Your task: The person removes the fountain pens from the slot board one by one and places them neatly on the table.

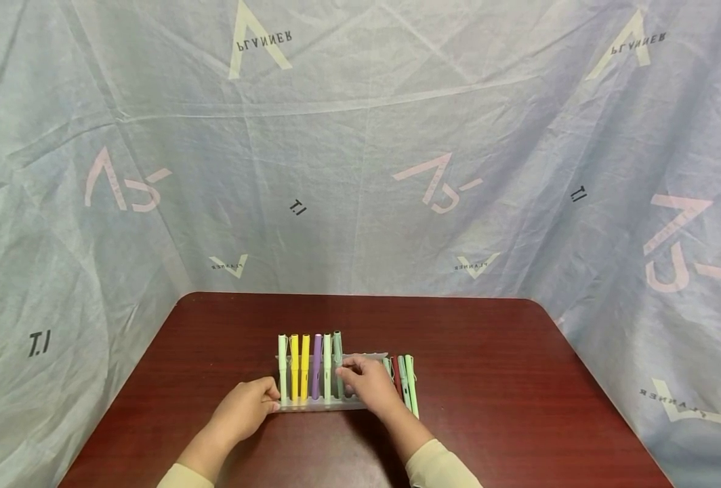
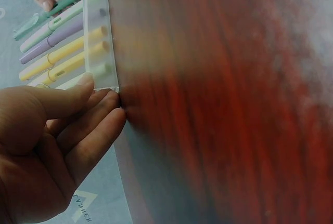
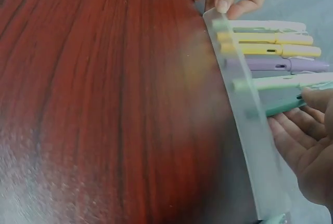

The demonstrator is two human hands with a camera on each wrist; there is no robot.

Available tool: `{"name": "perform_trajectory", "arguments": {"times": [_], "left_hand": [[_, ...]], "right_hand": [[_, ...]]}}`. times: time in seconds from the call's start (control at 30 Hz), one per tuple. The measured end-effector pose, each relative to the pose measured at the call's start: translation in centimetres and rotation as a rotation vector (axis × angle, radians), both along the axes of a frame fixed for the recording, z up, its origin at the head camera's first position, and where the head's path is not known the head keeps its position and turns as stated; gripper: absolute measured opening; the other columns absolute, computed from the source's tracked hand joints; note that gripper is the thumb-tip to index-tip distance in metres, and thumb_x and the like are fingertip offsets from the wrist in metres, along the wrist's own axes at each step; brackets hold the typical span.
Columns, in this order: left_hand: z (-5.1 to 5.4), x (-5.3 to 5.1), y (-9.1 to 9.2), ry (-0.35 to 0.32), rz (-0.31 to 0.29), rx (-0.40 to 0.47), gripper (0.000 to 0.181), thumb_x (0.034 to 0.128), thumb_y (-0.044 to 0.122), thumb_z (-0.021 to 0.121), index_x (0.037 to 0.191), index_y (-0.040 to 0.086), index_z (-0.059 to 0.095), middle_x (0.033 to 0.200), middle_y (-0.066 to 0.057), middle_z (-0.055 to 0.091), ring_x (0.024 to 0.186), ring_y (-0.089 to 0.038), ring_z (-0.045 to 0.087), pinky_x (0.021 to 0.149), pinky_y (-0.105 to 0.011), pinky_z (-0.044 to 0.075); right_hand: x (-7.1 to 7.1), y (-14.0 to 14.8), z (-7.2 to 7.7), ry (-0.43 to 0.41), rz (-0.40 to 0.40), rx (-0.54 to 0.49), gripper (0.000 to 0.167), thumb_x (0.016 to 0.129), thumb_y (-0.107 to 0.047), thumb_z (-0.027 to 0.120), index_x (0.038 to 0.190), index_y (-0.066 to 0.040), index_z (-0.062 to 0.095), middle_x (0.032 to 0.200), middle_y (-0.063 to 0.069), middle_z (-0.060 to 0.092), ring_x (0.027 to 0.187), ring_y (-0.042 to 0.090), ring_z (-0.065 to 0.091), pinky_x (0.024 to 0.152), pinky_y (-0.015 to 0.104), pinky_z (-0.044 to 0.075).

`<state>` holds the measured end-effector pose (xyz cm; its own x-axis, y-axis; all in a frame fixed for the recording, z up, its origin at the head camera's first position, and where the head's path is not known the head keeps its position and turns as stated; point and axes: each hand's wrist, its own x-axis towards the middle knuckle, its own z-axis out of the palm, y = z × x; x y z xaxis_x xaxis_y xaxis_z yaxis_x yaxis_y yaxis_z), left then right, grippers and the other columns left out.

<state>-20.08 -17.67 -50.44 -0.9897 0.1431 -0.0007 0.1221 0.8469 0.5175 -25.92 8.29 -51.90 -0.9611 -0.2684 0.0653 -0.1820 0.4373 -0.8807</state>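
Note:
A translucent pen stand point(image 1: 351, 404) sits upright on the table, holding a row of capped pens. From the left come a pale green pen point(image 1: 282, 366), two yellow pens point(image 1: 304, 366), a purple pen point(image 1: 317, 366) and another pale green pen point(image 1: 327, 369). My left hand point(image 1: 244, 407) pinches the stand's left front corner between thumb and fingers. At the row's right end my right hand point(image 1: 369, 386) pinches a grey-green pen point(image 3: 285, 105), whose lower end lies behind the stand's front lip in the right wrist view.
Just right of the stand, several more pens lie side by side, among them a dark red pen point(image 1: 396, 373) and a light green pen point(image 1: 412, 386); my right arm partly hides them. The dark red wooden table point(image 1: 519, 393) is enclosed by a printed grey cloth point(image 1: 360, 169).

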Motion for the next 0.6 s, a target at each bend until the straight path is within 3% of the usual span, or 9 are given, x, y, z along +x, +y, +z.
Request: {"name": "perform_trajectory", "arguments": {"times": [0.17, 0.27, 0.43, 0.6], "left_hand": [[0.0, 0.0, 0.1, 0.007, 0.002, -0.003, 0.015, 0.0846, 0.015, 0.075, 0.084, 0.021, 0.061, 0.086, 0.007, 0.072, 0.077, -0.009, 0.065, 0.068, -0.034, 0.05], [0.0, 0.0, 0.1, 0.009, 0.004, -0.008, 0.015, 0.0845, 0.015, 0.075, 0.084, 0.021, 0.061, 0.086, 0.007, 0.072, 0.078, -0.009, 0.065, 0.068, -0.034, 0.05], [0.0, 0.0, 0.0, 0.02, 0.005, -0.016, 0.016, 0.0841, 0.015, 0.075, 0.084, 0.021, 0.061, 0.085, 0.007, 0.072, 0.076, -0.009, 0.065, 0.068, -0.034, 0.05], [0.0, 0.0, 0.1, 0.012, 0.009, -0.007, 0.016, 0.0845, 0.015, 0.075, 0.084, 0.021, 0.061, 0.085, 0.007, 0.072, 0.076, -0.008, 0.064, 0.068, -0.034, 0.05]], "right_hand": [[0.3, 0.5, 0.9, -0.005, -0.004, -0.092, 0.024, 0.095, -0.035, 0.065, 0.107, -0.014, 0.067, 0.096, 0.003, 0.072, 0.08, 0.021, 0.071, 0.07, 0.035, 0.056], [0.5, 0.7, 1.2, -0.063, 0.023, -0.203, 0.025, 0.095, -0.034, 0.065, 0.106, -0.011, 0.066, 0.099, 0.007, 0.073, 0.083, 0.025, 0.072, 0.075, 0.042, 0.058], [0.9, 1.0, 0.7, -0.176, 0.096, -0.38, 0.025, 0.096, -0.019, 0.064, 0.106, 0.004, 0.062, 0.102, 0.026, 0.07, 0.089, 0.038, 0.071, 0.078, 0.047, 0.058], [0.9, 1.6, -0.2, -0.206, 0.104, -0.421, 0.028, 0.097, -0.013, 0.062, 0.109, 0.012, 0.059, 0.105, 0.034, 0.066, 0.095, 0.047, 0.067, 0.079, 0.044, 0.058]]}}
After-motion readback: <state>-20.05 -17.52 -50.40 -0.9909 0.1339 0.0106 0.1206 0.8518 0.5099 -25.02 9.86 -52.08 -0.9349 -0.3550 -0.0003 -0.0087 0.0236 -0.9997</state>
